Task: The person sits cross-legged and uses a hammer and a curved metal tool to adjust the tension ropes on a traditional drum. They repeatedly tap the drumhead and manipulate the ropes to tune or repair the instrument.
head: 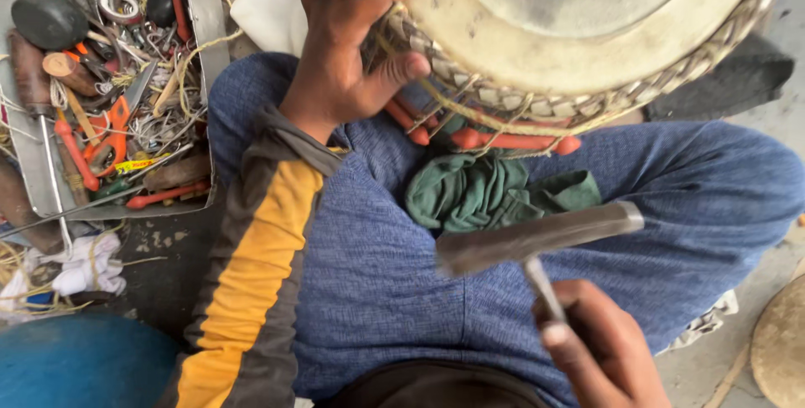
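Over at 9 o'clock sits a metal tray [204, 31] crammed with tools. The left hand [348, 35] grips the drum [587, 31] rim up at 12, fingers curled over the edge. At 5 o'clock the right hand [599, 345] is wrapped around a hammer [537, 240], head raised above the green cloth [490, 194] on the lap.

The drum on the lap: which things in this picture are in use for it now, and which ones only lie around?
In use:
- drum, gripped at its rim by the left hand
- hammer, held in the right hand
- green cloth under the drum

Lying about:
- metal tray of mixed tools
- orange-handled pliers
- white rag
- blue round object
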